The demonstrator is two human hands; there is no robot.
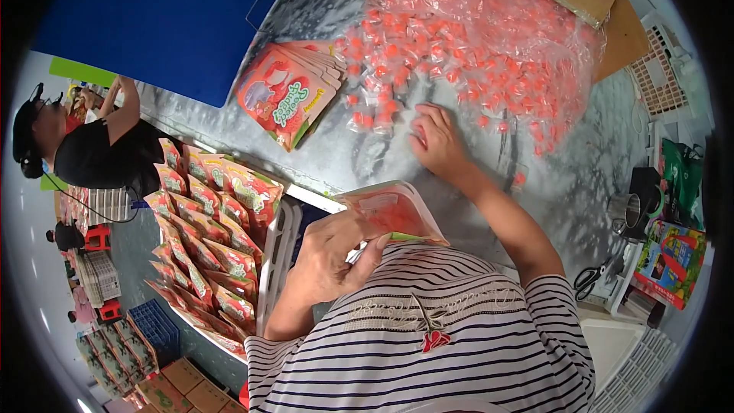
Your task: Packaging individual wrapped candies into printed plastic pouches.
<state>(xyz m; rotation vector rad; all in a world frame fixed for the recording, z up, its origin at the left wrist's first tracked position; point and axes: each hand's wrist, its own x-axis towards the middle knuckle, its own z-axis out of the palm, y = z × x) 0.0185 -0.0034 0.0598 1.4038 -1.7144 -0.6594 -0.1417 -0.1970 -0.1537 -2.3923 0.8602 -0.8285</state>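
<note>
Red-and-pink sweets in clear wrappers lie heaped on the marble table, spilling from a big plastic bag. The right hand rests on them, fingers curled, picking at a few. The left hand grips an open pouch near the chest. Filled pouches crowd a tray at left.

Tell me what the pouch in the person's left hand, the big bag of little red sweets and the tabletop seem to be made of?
Pouch: glossy printed plastic film, judging by its sheen and thin, flexible edges. Big bag: thin clear plastic, crinkled and see-through over the wrapped sweets. Tabletop: grey mottled, shiny surface, perhaps polished stone or marbled laminate; the picture leaves that open.
</note>
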